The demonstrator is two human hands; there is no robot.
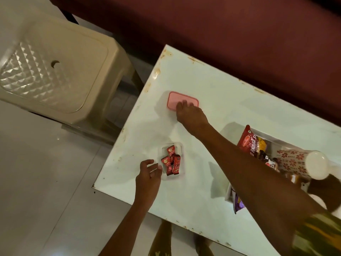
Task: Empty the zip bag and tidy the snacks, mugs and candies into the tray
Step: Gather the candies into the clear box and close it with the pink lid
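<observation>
Right hand point(190, 114) stretched far across the bench point(230, 108), fingers point(181, 105) spread and pressing on the pink lid point(177, 99), long axis left-right. Left hand point(148, 174) loose, unclenched, just beside the small clear container point(180, 145) of red candies point(170, 162). Tray point(228, 194) near right.

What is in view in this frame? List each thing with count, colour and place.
table: one, white, stained edges, centre.
pink lid: one, far side of the table.
clear container: one, near left table edge.
candy packets: about four, red, in the clear container.
tray: one, white, right side of the table.
snack packets: several, red and purple, in the tray.
floral mug: one, white with red flowers, in the tray.
plastic chair: one, beige, left.
right hand: on the pink lid.
left hand: open, beside the clear container.
</observation>
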